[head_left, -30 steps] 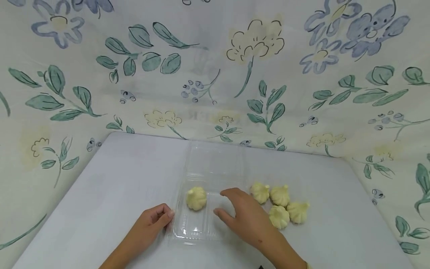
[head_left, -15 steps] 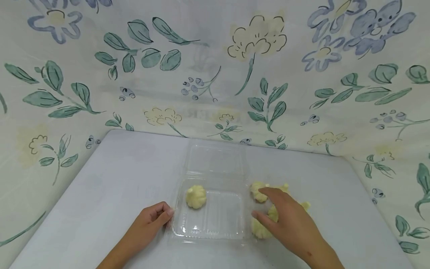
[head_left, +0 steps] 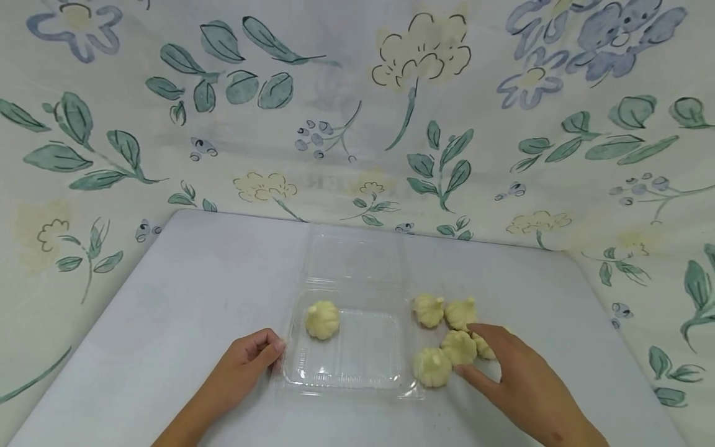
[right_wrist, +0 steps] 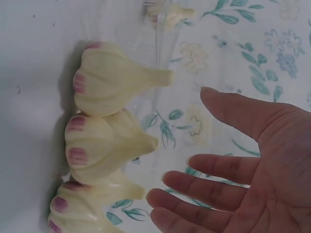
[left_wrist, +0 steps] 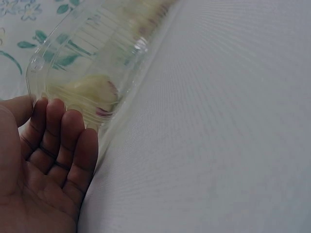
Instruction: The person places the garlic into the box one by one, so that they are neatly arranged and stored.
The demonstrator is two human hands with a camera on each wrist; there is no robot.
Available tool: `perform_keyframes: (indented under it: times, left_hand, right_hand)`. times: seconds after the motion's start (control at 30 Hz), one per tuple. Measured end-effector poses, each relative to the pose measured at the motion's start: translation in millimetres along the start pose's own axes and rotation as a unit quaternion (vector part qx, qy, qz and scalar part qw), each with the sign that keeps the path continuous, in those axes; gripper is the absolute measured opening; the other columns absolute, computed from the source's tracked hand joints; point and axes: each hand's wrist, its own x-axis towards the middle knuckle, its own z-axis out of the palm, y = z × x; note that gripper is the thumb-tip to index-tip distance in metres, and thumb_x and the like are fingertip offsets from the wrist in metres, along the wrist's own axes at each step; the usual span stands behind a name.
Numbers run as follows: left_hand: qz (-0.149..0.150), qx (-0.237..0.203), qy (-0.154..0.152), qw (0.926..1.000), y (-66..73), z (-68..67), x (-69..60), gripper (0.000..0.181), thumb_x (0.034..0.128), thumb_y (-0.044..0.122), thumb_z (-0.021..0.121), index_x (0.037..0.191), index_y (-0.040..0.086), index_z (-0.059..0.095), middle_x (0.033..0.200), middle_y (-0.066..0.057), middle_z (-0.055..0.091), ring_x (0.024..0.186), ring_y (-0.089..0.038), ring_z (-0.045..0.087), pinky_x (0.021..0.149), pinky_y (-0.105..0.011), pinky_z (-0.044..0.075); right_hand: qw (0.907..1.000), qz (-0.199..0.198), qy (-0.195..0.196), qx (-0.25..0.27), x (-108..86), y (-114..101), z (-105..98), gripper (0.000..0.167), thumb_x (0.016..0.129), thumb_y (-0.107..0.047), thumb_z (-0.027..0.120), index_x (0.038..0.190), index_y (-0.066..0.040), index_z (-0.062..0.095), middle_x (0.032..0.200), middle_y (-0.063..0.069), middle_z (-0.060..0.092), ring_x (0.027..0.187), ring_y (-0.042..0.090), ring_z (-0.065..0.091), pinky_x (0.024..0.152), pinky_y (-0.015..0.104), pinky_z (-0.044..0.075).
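White table: right hand has moved rightward.

Soft, diffuse light, glints on container, left-wrist view perhaps blurry.

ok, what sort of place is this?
Probably a makeshift indoor tabletop setup; I can't tell which room. Clues: a plain white table, a floral-print backdrop behind it, and just a clear plastic container and garlic-like bulbs set out on it.

Downward head and close wrist views share garlic.
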Motion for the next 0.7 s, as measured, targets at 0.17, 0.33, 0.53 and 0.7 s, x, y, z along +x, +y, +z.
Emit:
perform_keyframes:
  times: [0.17, 0.33, 0.53, 0.7]
  left_hand:
    - [-0.003, -0.004, 0.007, 1.0, -0.4, -0.5, -0.2, 0.025, 0.1094, 0.021, 0.058, 0.088, 0.008, 0.063, 0.078, -0.006, 0.062, 0.077, -0.019, 0.058, 0.072, -0.028, 0.048]
    - [-0.007, -0.003, 0.009, 0.9999, -0.7, -0.9, 0.0, 0.025, 0.1093, 0.021, 0.058, 0.088, 0.008, 0.063, 0.078, -0.005, 0.062, 0.077, -0.019, 0.058, 0.072, -0.028, 0.047]
    - [0.0, -0.011, 0.003, 0.9999, -0.5, -0.1, 0.2, 0.026, 0.1095, 0.02, 0.057, 0.089, 0.005, 0.062, 0.079, -0.007, 0.061, 0.078, -0.02, 0.057, 0.071, -0.029, 0.047]
    - [-0.005, -0.012, 0.002, 0.9999, 0.1, 0.4, -0.1, 0.026, 0.1094, 0.021, 0.058, 0.089, 0.005, 0.062, 0.079, -0.007, 0.061, 0.078, -0.02, 0.057, 0.072, -0.029, 0.047]
  right_hand:
    - [1.0, -0.005, 0.002, -0.004, -2.8, 5, 0, 0.072, 0.09, -0.052, 0.08, 0.145, -0.011, 0.057, 0.142, 0.01, 0.061, 0.127, 0.037, 0.06, 0.097, 0.061, 0.051]
    - [0.9999, -0.001, -0.006, 0.012, -3.8, 5, 2, 0.07, 0.089, -0.048, 0.083, 0.144, -0.013, 0.058, 0.141, 0.007, 0.062, 0.119, 0.03, 0.065, 0.094, 0.056, 0.054]
    - [0.9984, -0.014, -0.014, 0.052, -3.9, 2, 10, 0.069, 0.087, -0.046, 0.085, 0.143, -0.014, 0.058, 0.139, 0.003, 0.063, 0.107, 0.026, 0.07, 0.087, 0.048, 0.058]
    - [0.9979, -0.011, -0.019, 0.061, -3.0, -2, 15, 0.066, 0.086, -0.041, 0.087, 0.141, -0.016, 0.06, 0.138, 0.0, 0.063, 0.105, 0.022, 0.069, 0.085, 0.045, 0.058]
